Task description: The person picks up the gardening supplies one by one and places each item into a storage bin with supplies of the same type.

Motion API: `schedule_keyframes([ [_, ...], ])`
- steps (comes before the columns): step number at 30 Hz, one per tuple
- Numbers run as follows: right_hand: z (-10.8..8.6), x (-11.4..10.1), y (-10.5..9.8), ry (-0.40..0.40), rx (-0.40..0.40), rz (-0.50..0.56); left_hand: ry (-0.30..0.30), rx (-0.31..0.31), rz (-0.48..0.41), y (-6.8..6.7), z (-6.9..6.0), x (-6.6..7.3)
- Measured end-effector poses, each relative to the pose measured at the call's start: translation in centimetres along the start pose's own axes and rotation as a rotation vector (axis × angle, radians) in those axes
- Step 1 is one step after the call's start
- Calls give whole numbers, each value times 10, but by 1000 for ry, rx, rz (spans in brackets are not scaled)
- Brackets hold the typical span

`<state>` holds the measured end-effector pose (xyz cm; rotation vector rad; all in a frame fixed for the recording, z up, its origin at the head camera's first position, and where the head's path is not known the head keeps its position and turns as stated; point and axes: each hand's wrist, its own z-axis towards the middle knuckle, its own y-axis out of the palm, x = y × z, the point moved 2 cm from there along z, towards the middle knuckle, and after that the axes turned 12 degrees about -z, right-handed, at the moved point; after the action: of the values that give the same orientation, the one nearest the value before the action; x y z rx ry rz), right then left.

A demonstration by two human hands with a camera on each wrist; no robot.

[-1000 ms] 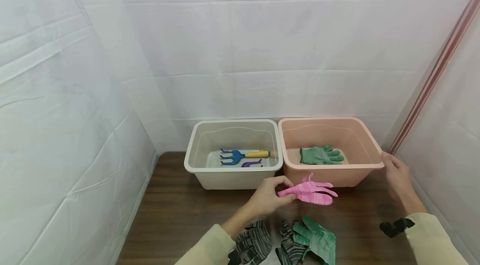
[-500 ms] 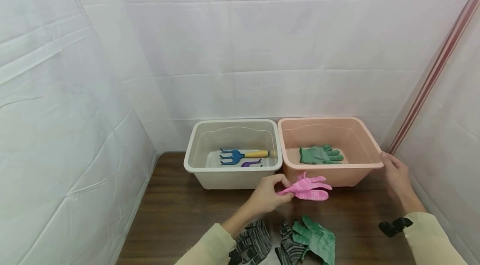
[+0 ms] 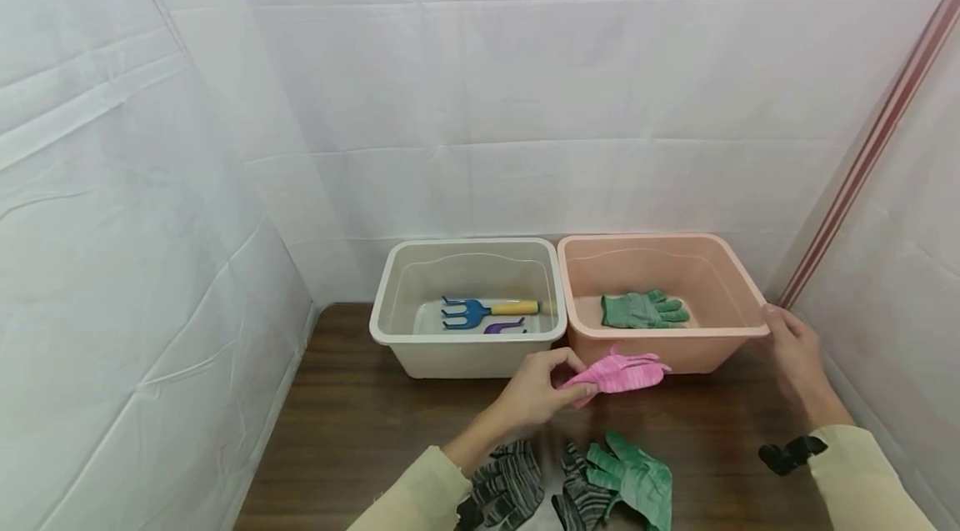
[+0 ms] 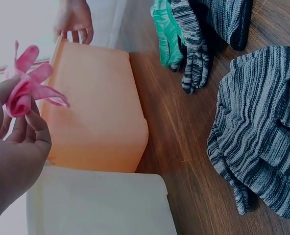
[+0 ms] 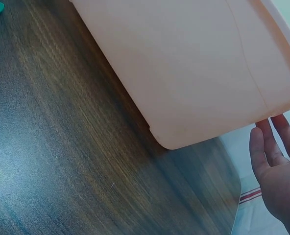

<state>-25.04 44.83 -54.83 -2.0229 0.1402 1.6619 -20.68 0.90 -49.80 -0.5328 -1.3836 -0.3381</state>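
Pink, streaky knit forms the glove (image 3: pixel 626 374) at the head view's lower centre, raised before the peach bin (image 3: pixel 675 333) and pinched at one end by the left hand (image 3: pixel 536 389), which partly covers it. The right hand (image 3: pixel 798 356) grips that smooth plastic bin's rim, lower right. A green glove (image 3: pixel 645 311) lies inside; the cream bin (image 3: pixel 465 358) holds a blue fork (image 3: pixel 467 314) and a purple tool (image 3: pixel 504 327), partly hidden by the front wall. Striped gloves (image 3: pixel 517 477), cut by the bottom edge, lie on the wood-grained tabletop (image 3: pixel 345 414).

In the left wrist view, pink fingers splay above a rolled end at left; ribbed knit fills the right, cropped.

In the right wrist view, fingertips meet the rim at the right edge; the thumb is hard to make out.
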Motion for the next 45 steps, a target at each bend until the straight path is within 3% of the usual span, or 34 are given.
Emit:
schedule_keyframes([
  [5, -1, 0, 0, -12, -5, 5, 14, -3, 1, 0, 0, 0],
  [12, -2, 0, 0, -29, -10, 0, 132, -27, 69, -3, 2, 4],
  [15, -3, -1, 1, -21, -6, 23, 156, -41, 107, -4, 1, 5],
  [21, -4, -2, 1, -23, 7, -47, 158, -36, 136, -6, 0, 4],
  [31, -4, -1, 1, -32, 29, -38, 167, -21, 38, -9, 2, 8],
  [39, -4, -1, 2, 11, 68, -28, 191, 8, 54, -12, 13, 22],
  [45, -2, -1, 2, 22, 52, -45, 227, 39, 69, -16, 27, 33],
])
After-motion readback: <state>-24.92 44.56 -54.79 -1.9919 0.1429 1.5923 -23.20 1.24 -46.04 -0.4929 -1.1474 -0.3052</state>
